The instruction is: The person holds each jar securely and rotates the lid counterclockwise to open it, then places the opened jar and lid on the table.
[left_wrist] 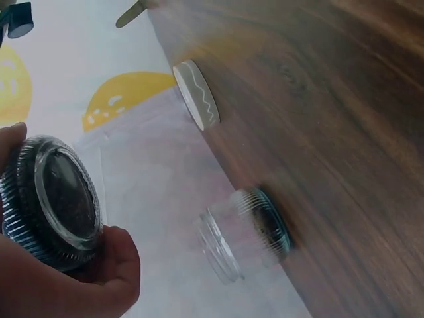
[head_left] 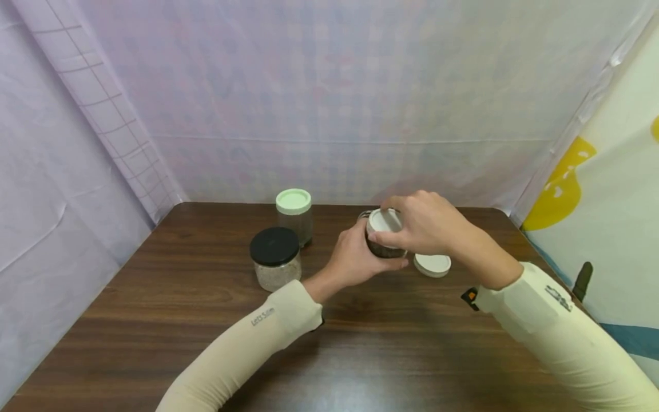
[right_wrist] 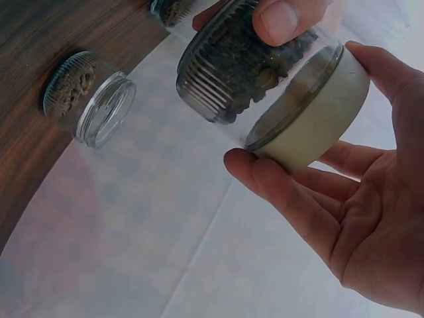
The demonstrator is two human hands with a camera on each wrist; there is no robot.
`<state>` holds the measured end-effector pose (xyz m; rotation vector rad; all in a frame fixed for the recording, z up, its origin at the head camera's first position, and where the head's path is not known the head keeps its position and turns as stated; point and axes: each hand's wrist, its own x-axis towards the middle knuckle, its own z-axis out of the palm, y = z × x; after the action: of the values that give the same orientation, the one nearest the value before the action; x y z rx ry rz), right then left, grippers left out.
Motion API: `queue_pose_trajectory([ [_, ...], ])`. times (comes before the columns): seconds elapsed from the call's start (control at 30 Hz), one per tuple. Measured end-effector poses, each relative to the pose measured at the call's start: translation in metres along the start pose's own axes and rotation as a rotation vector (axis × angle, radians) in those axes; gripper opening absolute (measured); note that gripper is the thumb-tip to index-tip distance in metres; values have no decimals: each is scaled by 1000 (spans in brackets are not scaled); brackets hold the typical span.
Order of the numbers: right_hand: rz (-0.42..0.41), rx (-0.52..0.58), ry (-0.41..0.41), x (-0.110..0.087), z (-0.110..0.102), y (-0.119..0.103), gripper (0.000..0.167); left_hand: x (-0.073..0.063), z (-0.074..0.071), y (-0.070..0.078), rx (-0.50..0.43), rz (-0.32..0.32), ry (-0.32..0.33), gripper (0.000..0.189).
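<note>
My left hand (head_left: 355, 256) grips a ribbed glass jar (right_wrist: 242, 63) of small dark pieces, held above the table and tilted. With thumb and fingers my right hand (head_left: 429, 224) holds the rim of the cream-white lid (right_wrist: 321, 116), which sits on the jar's mouth. The jar's base (left_wrist: 65, 195) faces the left wrist view. Behind the hands stands a second glass jar (right_wrist: 86, 99) without a lid, with some brownish pieces at its bottom; the left hand hides most of it in the head view. A loose white lid (head_left: 432, 265) lies on the table beside the right hand.
To the left stand a jar with a black lid (head_left: 274, 247) and pale contents and, behind it, a taller clear jar with a light green lid (head_left: 293, 201). The brown wooden table (head_left: 170, 309) ends at a hanging cloth (head_left: 329, 103) along the back.
</note>
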<state>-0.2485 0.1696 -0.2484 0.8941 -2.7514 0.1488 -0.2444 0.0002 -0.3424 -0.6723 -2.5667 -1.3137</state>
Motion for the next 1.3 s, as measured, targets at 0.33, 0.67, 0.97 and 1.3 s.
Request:
queue_pose_trajectory([
  [0.33,-29,12,-3,-1,1,-2,63,-2,-3,-7,-6,39,-6,84],
  [0.67,-75,57,-20,0,-1,-2,57,-1,-5,-12,-1,70,-24,82],
  [0.97,-175,153,-62,-2,-4,0,54,-2,-7,-16,-53,74,-73,83],
  [1.3,-312,249,-131,-5,-3,2,54,-4,-4,-17,-61,82,-71,97],
])
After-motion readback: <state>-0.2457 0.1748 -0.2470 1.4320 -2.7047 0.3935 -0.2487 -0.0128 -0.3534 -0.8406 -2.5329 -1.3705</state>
